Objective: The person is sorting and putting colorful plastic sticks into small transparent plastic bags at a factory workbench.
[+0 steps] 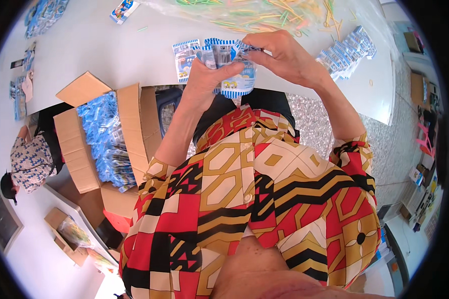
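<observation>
At the table's near edge, my left hand (203, 82) is closed round a blue-and-white plastic packet (240, 85) with striped ends. The thumb lies across the packet's front. My right hand (282, 56) pinches the packet's upper right corner between thumb and fingers. The film looks crumpled there, and I cannot tell whether the packet's mouth is open. Just left of it, a similar packet (183, 67) lies on the white table (134, 60), partly hidden behind my left hand.
An open cardboard box (75, 152) full of blue packets stands at my left. Striped packets (349, 52) lie in a heap on the table's right. Coloured thin sticks (274, 15) lie on clear plastic at the far side. Another person (32, 159) is at the far left.
</observation>
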Motion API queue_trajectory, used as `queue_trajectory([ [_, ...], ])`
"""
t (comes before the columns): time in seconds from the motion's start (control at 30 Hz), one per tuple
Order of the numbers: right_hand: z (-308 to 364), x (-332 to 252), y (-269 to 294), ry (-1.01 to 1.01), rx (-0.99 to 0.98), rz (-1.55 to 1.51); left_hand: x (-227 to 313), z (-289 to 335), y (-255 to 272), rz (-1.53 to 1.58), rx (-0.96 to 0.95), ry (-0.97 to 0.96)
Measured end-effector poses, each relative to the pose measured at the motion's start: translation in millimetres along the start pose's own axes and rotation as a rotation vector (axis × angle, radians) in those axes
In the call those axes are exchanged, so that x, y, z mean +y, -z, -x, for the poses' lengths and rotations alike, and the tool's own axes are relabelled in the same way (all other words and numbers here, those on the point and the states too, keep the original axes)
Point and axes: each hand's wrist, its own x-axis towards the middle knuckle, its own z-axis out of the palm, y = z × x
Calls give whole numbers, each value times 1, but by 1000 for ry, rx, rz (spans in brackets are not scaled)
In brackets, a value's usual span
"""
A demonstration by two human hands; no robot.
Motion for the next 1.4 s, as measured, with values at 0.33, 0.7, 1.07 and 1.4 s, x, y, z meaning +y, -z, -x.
queue_trajectory([
  [0.33, -4, -1, -2, 26, 84, 6, 1, 4, 0, -200, 109, -74],
  [0.7, 0, -24, 6, 248, 405, 173, 0, 6, 5, -264, 178, -240],
  [1.07, 3, -29, 5, 229, 345, 200, -2, 6, 4, -164, 127, -188],
  [1.4, 4, 3, 2, -98, 70, -291, -2, 8, -8, 4, 134, -138],
])
